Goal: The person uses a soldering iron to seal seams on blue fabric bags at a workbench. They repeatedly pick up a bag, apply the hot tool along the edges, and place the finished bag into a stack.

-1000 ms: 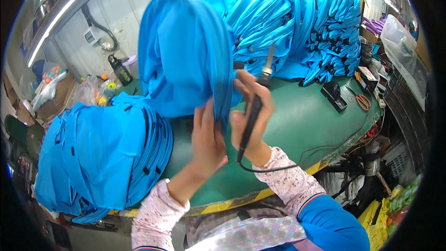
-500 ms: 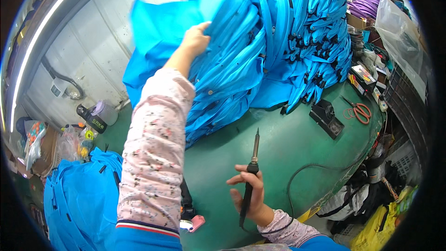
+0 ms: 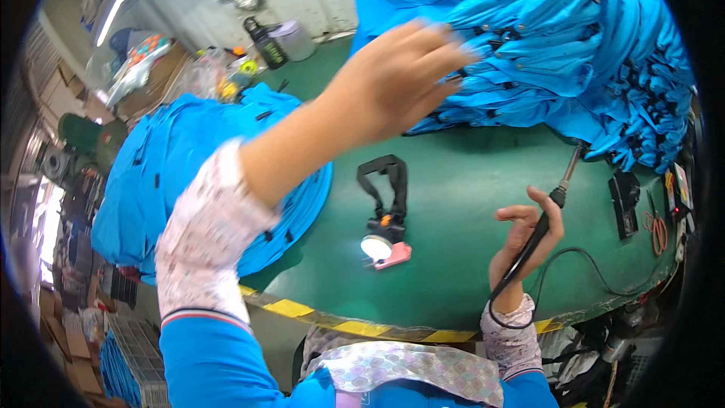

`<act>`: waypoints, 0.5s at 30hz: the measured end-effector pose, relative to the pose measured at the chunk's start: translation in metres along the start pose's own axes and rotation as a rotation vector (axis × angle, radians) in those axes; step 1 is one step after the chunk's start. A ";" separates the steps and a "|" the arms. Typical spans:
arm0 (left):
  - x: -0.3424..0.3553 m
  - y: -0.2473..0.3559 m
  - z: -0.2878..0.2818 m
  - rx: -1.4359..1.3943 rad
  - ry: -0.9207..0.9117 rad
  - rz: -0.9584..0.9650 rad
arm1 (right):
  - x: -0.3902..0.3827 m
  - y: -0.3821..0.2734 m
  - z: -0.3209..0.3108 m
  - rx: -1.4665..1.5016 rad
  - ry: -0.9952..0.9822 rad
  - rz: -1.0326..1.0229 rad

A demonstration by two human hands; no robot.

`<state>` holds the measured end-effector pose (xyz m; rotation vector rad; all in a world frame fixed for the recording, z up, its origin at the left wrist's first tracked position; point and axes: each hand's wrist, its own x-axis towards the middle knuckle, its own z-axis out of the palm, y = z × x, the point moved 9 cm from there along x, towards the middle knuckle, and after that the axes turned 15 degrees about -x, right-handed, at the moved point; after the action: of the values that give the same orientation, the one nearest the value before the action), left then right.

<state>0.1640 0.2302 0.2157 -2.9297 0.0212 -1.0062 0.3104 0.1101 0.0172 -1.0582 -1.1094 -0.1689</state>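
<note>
left hand (image 3: 393, 79): fingers spread, gripping nothing, reaching to the blue pile (image 3: 559, 53) at the table's far side
right hand (image 3: 525, 238): clamped on the iron (image 3: 547, 208), tip up, just beside the pile's edge
step: my guess, fetching the next blue piece
next: needs one layer pinched free, iron tip kept off the cloth
near: headlamp (image 3: 384, 215) lit on the green table (image 3: 468, 272); second blue stack (image 3: 204, 174) at left
hidden: fingertips blurred, can't tell if they touch; iron cord runs off the table edge

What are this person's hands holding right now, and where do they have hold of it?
The right hand holds a corded soldering iron by its black handle, tip pointing up. The left hand reaches toward the blue fabric pile; no grip shows.
</note>
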 end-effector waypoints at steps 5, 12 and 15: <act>-0.268 0.039 -0.049 0.289 -0.122 -0.893 | -0.019 -0.039 0.021 0.099 -0.103 -0.022; -0.339 0.024 -0.006 0.737 -0.180 -0.637 | -0.052 -0.105 0.071 0.028 -0.334 -0.205; -0.348 -0.026 -0.006 0.848 -0.245 -0.842 | -0.053 -0.142 0.073 -0.055 -0.359 -0.397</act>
<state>-0.1143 0.2657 0.0076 -2.1765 -1.3501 -0.4553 0.1542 0.0706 0.0646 -0.9275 -1.6450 -0.3354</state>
